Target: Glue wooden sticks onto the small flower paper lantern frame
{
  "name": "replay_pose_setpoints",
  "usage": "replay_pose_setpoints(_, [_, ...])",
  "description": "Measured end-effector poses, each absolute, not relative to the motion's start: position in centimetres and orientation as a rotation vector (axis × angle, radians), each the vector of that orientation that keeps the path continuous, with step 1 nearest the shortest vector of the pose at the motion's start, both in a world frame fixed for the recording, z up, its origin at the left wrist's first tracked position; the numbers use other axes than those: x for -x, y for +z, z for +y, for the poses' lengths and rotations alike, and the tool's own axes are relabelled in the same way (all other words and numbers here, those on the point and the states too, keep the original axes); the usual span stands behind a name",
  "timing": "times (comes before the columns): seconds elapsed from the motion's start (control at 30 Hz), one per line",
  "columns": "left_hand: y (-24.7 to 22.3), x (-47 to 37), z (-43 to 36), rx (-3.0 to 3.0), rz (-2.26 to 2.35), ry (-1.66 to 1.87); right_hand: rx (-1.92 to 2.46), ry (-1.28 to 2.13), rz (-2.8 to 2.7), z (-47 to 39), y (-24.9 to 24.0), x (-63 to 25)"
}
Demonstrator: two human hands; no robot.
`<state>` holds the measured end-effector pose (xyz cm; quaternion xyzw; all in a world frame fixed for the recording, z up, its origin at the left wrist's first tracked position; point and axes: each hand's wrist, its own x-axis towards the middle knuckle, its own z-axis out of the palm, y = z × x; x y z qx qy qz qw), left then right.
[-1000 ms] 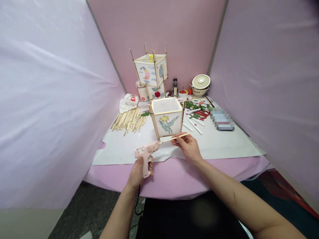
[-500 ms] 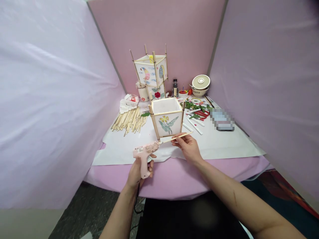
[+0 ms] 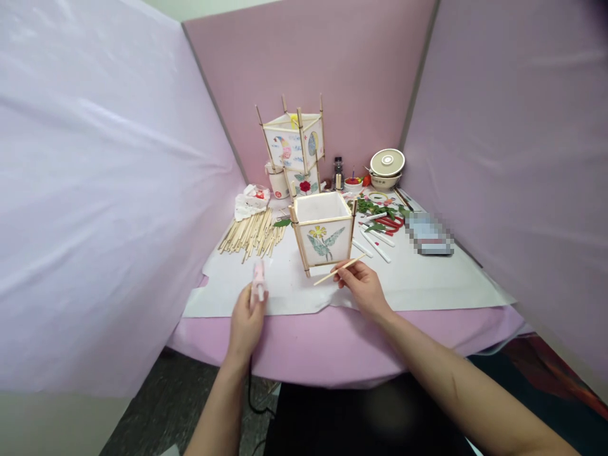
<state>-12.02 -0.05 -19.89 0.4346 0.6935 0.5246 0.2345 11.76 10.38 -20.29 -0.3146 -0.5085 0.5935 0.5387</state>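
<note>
My left hand is closed round a pink glue gun, which points away from me over the front of the table; its cord hangs below my wrist. Between the fingertips of my right hand is a thin wooden stick, slanting from lower left to upper right. Just behind that stick stands a square paper lantern with a wooden stick frame, an open top and a yellow flower with green leaves on its front panel. My right hand is close to its lower right corner.
A pile of wooden sticks lies to the left. At the back stand a taller lantern, a white canister and a lidded bowl. White pens, red-handled scissors, green leaves and a blurred phone lie right.
The glue gun has moved left, away from the stick's end, and turned to point away from me. My right hand still holds the stick near the lantern. The whole view has shifted slightly.
</note>
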Motion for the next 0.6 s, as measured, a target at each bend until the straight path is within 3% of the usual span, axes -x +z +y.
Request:
replay_pose_setpoints(0.1, [-20.0, 15.1, 0.3, -1.524, 2.497, 1.145, 0.759, 1.395, -1.253, 10.3, -20.1, -11.8])
replay_pose_setpoints(0.17, [-20.3, 16.6, 0.7, -1.545, 2.654, 0.947, 0.761, 1.390, -1.285, 10.2, -20.0, -11.8])
replay_pose_setpoints(0.3, [-20.9, 17.6, 1.1, -1.502, 2.829, 0.680, 0.768, 1.385, -1.312, 10.1, -20.0, -11.7])
replay_pose_setpoints(0.6, [-19.5, 17.1, 0.6, -1.384, 2.823, 0.438, 0.765, 1.419, -1.348, 10.2, -20.7, -11.8])
